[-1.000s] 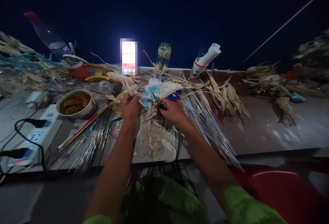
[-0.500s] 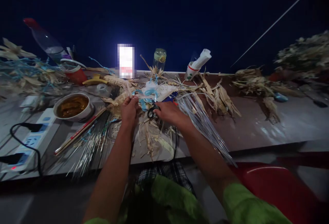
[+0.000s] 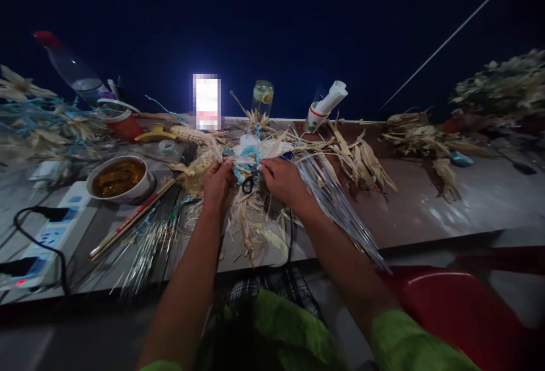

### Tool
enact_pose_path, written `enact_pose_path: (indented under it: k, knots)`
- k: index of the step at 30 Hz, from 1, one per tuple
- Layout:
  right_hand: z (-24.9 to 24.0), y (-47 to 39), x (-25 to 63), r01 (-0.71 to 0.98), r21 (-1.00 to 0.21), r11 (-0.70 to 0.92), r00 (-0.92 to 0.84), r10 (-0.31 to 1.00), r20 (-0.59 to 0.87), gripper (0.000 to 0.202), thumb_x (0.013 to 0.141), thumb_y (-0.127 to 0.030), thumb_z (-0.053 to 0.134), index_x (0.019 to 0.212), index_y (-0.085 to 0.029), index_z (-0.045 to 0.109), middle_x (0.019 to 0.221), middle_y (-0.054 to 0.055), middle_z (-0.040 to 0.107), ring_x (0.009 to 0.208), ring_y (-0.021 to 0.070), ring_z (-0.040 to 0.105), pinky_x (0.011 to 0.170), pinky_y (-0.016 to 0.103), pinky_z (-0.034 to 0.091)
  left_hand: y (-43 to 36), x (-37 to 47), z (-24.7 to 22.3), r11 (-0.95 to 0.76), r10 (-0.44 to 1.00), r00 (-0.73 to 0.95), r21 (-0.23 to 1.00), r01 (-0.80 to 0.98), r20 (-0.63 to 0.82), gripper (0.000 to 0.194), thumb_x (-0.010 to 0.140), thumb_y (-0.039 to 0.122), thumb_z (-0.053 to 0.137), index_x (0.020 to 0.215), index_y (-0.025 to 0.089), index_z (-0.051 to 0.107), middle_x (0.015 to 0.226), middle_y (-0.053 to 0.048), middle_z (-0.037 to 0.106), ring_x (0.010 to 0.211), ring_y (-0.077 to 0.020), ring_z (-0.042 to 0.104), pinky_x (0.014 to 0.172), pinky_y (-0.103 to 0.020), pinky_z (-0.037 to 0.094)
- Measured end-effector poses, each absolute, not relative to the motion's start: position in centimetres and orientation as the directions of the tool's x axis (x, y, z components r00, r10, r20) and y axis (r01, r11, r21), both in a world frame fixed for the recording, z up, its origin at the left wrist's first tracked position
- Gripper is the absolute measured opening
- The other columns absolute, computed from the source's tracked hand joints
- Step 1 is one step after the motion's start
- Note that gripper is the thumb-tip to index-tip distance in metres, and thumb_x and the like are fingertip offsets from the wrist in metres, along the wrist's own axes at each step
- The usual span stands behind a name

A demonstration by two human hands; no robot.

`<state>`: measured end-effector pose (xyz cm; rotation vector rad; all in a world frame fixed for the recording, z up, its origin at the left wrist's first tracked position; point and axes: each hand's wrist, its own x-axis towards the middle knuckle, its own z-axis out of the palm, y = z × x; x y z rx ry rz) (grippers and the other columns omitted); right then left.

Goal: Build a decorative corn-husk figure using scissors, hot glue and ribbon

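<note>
Dark blue wall (image 3: 272, 30) behind, dim long table (image 3: 409, 206) in front, well cluttered. Pale husk strip (image 3: 245, 161): off-white, thin, slightly see-through, drawn roughly level between the two hands above the middle of the table. Left hand (image 3: 219, 182) pinches its left end, thumb on fingers, narrow grip. Right hand (image 3: 283, 179) has narrow grip too, fingertips closed at the right end; can't tell if it also has hold of the scissors (image 3: 247, 184), whose black handle shows just below the strip.

Counts: 1 strip in hand, 1 scissors, 1 bowl (image 3: 89, 184) of brown liquid, 1 power strip (image 3: 70, 215) with 2 black plugs, 1 lit screen (image 3: 206, 101) (blurred), 1 red-capped bottle (image 3: 72, 70), 1 green-lidded bottle (image 3: 263, 98), 1 paper cup (image 3: 314, 119) holding a white roll, 1 yellow piece (image 3: 156, 132), 1 red chair (image 3: 457, 308). Rods (image 3: 338, 206) and loose husks (image 3: 370, 161): too many overlapping to count.
</note>
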<state>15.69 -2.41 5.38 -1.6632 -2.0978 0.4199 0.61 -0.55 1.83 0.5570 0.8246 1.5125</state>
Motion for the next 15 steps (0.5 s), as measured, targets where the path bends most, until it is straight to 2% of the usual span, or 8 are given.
enact_pose_path:
  k: [1, 3, 6, 8, 10, 13, 15]
  knots:
    - [5.2, -2.3, 15.5, 0.776, -0.592, 0.216, -0.150, 0.976, 0.160, 0.034, 0.084, -0.032, 0.044, 0.108, -0.016, 0.061, 0.099, 0.008, 0.066, 0.092, 0.0163, 0.059, 0.085, 0.028, 0.041, -0.5, 0.7, 1.8, 0.024, 0.986, -0.113, 0.769, -0.638, -0.125, 0.021, 0.063, 0.021, 0.068, 0.070, 0.015, 0.049, 0.050, 0.008, 0.045, 0.031, 0.0004, 0.026, 0.033, -0.015, 0.022]
    - [4.5, -2.0, 14.9, 0.593, -0.794, 0.138, -0.092, 0.990, 0.104, 0.040, 0.078, -0.039, 0.052, 0.109, -0.015, 0.060, 0.088, 0.005, 0.066, 0.079, 0.0141, 0.059, 0.077, 0.027, 0.044, -0.6, 0.8, 1.8, 0.035, 0.987, -0.099, 0.770, -0.638, -0.127, 0.021, 0.063, 0.022, 0.068, 0.069, 0.015, 0.049, 0.051, 0.008, 0.045, 0.031, 0.0003, 0.025, 0.033, -0.016, 0.021]
    - [3.1, -1.1, 13.7, 0.263, -0.962, 0.067, -0.033, 0.998, 0.060, 0.042, 0.070, -0.043, 0.060, 0.100, -0.014, 0.062, 0.078, 0.001, 0.062, 0.065, 0.0099, 0.053, 0.066, 0.024, 0.043, -0.8, 1.2, 1.6, 0.056, 0.987, -0.086, 0.792, -0.609, -0.137, 0.021, 0.062, 0.022, 0.068, 0.068, 0.016, 0.049, 0.049, 0.009, 0.041, 0.032, -0.0006, 0.026, 0.034, -0.016, 0.020]
    - [2.3, -0.3, 13.0, 0.104, -0.992, 0.067, 0.034, 0.997, 0.071, 0.031, 0.068, -0.040, 0.060, 0.085, -0.015, 0.064, 0.071, -0.002, 0.059, 0.059, 0.0078, 0.048, 0.061, 0.022, 0.041, -0.9, 1.4, 1.4, 0.054, 0.987, -0.095, 0.828, -0.557, -0.129, 0.019, 0.063, 0.023, 0.068, 0.067, 0.016, 0.051, 0.048, 0.009, 0.038, 0.034, -0.0013, 0.027, 0.035, -0.016, 0.020]
    - [1.9, 0.4, 12.7, 0.045, -0.997, 0.064, 0.101, 0.993, 0.068, 0.022, 0.068, -0.037, 0.059, 0.072, -0.015, 0.060, 0.062, -0.004, 0.054, 0.054, 0.0069, 0.044, 0.057, 0.021, 0.039, -1.1, 1.5, 1.2, 0.036, 0.988, -0.118, 0.879, -0.476, -0.104, 0.016, 0.063, 0.024, 0.067, 0.070, 0.015, 0.056, 0.049, 0.008, 0.037, 0.036, -0.0016, 0.029, 0.036, -0.017, 0.022]
    - [1.8, 0.9, 13.1, 0.095, -0.994, 0.058, 0.184, 0.980, 0.075, 0.019, 0.070, -0.035, 0.054, 0.070, -0.017, 0.057, 0.056, -0.006, 0.050, 0.049, 0.0072, 0.042, 0.053, 0.021, 0.036, -1.3, 1.5, 1.2, 0.007, 0.989, -0.136, 0.923, -0.385, -0.064, 0.019, 0.066, 0.028, 0.065, 0.077, 0.013, 0.063, 0.051, 0.006, 0.040, 0.039, -0.0020, 0.031, 0.038, -0.017, 0.023]
    - [1.9, 1.0, 13.7, 0.154, -0.984, 0.094, 0.183, 0.975, 0.122, 0.019, 0.073, -0.036, 0.051, 0.073, -0.017, 0.056, 0.057, -0.005, 0.052, 0.049, 0.0079, 0.043, 0.054, 0.022, 0.036, -1.3, 1.4, 1.3, 0.016, 0.990, -0.122, 0.913, -0.407, -0.072, 0.023, 0.070, 0.032, 0.061, 0.080, 0.013, 0.065, 0.055, 0.004, 0.043, 0.041, -0.0022, 0.033, 0.038, -0.017, 0.024]
